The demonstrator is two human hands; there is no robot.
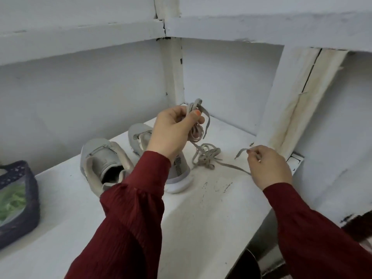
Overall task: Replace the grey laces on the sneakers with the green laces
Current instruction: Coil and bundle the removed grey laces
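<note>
Two grey sneakers stand on a white shelf [201, 208]. The nearer sneaker [102, 164] is on the left; the other sneaker [141, 137] is partly hidden behind my left arm. My left hand [171, 131] is raised above them and grips a bundle of grey lace [196, 125] in loops. More grey lace [207, 156] lies tangled on the shelf below it. My right hand [269, 166] pinches one end of that grey lace just above the shelf. Green laces [12, 202] show inside a pouch at the far left.
A dark blue pouch [30, 214] with a clear front sits at the shelf's left edge. White walls close in the corner behind the sneakers, and a stained white post [298, 97] rises at the right. The shelf's front edge drops off at lower right.
</note>
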